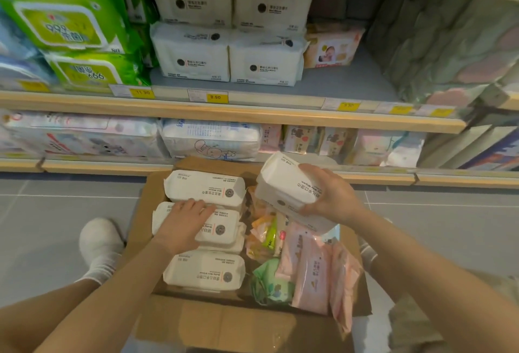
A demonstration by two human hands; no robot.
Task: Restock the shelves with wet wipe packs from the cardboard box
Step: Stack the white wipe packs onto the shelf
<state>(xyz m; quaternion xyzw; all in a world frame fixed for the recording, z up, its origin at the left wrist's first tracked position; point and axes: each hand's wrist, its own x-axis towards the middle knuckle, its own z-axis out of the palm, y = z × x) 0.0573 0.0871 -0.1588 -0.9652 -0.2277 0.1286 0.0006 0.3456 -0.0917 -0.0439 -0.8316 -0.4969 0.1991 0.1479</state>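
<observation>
right hand (332,198) grips white wipe pack (286,184) above cardboard box (224,321) | left hand (184,222) flat, fingers straight, on boxed pack (222,230)

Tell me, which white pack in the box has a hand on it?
The middle white pack; the left hand rests on it. The far and near ones lie untouched.

The cardboard box (241,324) was plain brown. In its left half lay white packs (206,188) with dark round logos and thin orange bars; the right hand (331,195) held another white pack (289,184). At the right side of the box were pale pink packs (311,271), a green pack (269,282) and yellow-orange sachets (261,229). On the far shelf (252,112) of light wood, bright green packs (64,18) stood left of white ones (227,52), above yellow price tags (215,97). The floor (56,206) was grey tile, the sock (98,246) white.
</observation>
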